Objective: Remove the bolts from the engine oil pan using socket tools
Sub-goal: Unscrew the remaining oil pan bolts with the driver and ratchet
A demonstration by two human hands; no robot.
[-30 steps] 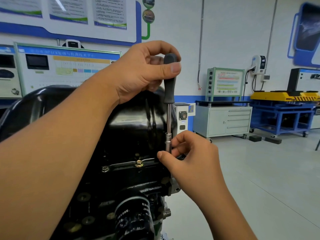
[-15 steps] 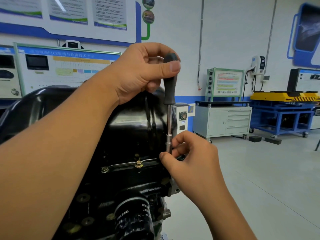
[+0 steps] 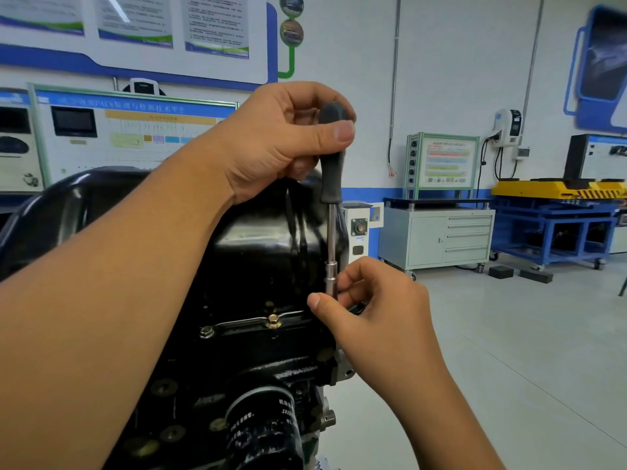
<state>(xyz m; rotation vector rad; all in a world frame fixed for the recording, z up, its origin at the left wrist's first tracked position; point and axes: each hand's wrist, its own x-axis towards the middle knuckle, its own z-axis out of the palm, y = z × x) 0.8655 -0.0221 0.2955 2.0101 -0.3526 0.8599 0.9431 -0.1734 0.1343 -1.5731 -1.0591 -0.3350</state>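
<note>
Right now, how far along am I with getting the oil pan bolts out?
Done: nothing visibly out yet. In hand: your left hand holds the socket driver upright, your right hand pinches its socket at the oil pan flange. Left: the brass bolt and grey bolt remain seated.

We see open floor (image 3: 509,351) across the right half of the frame, free for a hand to pass. The black pan (image 3: 264,239) fills the centre and left, blocking that side. Our left hand (image 3: 281,140) and forearm cross the left of the frame above the pan; our right hand (image 3: 369,303) closes the gap at centre around the upright driver (image 3: 331,184). Two bolts (image 3: 273,321) stand clear at lower centre. The filter (image 3: 264,429) crowds the bottom.
</note>
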